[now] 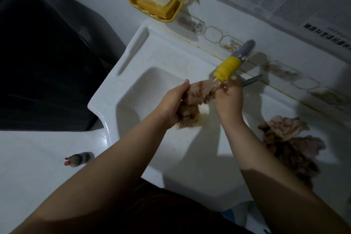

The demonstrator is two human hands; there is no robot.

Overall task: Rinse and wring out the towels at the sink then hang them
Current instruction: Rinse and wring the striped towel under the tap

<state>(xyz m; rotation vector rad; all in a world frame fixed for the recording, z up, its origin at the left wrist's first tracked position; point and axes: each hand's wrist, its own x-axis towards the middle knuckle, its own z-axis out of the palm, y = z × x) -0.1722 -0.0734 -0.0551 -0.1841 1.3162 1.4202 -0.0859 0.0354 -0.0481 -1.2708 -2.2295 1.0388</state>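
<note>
Both hands [201, 100] grip towel [195, 99] (bunched) lengthwise under tap [228, 66].

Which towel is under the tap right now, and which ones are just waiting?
The towel gripped by the left hand and right hand is under the yellow-tipped tap. The towels in the heap on the sink's right ledge lie untouched.
</note>
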